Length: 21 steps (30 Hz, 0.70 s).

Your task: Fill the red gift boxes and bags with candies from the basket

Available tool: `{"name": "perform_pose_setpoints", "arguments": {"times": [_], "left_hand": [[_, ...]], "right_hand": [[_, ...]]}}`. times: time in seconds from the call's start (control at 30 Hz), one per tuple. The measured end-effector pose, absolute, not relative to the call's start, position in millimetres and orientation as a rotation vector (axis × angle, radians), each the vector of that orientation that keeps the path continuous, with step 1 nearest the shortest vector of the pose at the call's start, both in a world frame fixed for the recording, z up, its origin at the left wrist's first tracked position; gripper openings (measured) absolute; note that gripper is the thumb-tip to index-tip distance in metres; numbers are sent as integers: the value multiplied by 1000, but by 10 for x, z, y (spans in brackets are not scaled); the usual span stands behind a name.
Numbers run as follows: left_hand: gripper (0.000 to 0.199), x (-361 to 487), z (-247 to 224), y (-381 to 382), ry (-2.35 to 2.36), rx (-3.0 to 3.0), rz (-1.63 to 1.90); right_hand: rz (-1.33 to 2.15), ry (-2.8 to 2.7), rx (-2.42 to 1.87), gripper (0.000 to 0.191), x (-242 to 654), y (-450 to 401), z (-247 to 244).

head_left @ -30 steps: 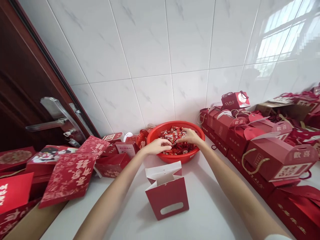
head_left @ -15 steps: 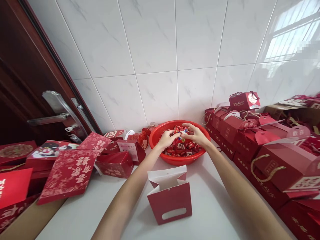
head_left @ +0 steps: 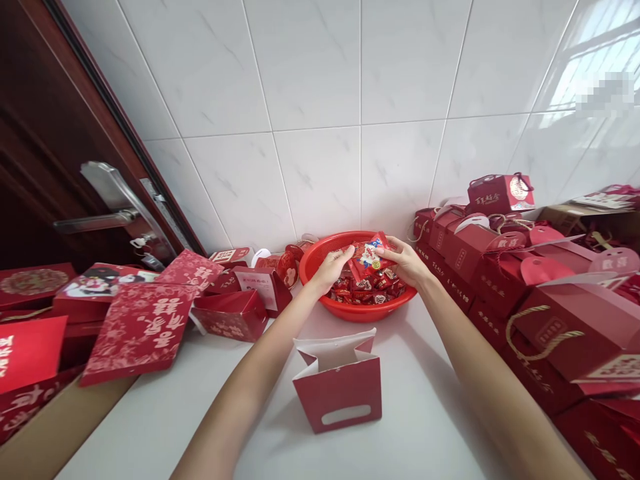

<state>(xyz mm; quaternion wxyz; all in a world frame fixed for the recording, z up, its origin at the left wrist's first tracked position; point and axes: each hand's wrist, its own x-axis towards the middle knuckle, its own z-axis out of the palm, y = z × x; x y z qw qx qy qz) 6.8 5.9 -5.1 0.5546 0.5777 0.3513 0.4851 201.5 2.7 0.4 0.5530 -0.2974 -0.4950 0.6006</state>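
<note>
Over the red plastic basin [head_left: 350,312], both my hands grip a shiny red candy packet [head_left: 370,259] with blue and yellow print. My left hand [head_left: 334,269] pinches its left edge, thumb on top. At the packet's right edge, my right hand [head_left: 404,261] is closed with the thumb on its face. Small red wrapped candies [head_left: 365,292] lie in the basin beneath. Nearer to me, a dark red paper box [head_left: 340,393] with an oval cut-out stands upright on the white table, its top open.
Stacked red gift boxes [head_left: 487,260] with rope handles line the right side. At left are more red boxes and lids [head_left: 143,327] and a cardboard box [head_left: 70,427]. A tiled wall [head_left: 320,173] rises behind, with a door handle [head_left: 117,213] at left.
My hands have lifted the packet up from among the candies, and its printed face now shows. The hands are slightly farther apart. The view has shifted a little.
</note>
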Motion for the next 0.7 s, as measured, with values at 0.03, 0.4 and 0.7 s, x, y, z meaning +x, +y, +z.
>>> {"name": "perform_pose_setpoints", "arguments": {"times": [0.03,0.4,0.7], "left_hand": [[46,67,-49,53,841,1353,1168],[16,84,-195,132,903,2070,289],[57,-26,-368,390,1374,2054,352]], "right_hand": [[1454,-1203,-702,51,2012,24,10],[1188,-728,-860,24,2075,151,-55],[1161,-671,-920,22,2009,74,22]]}}
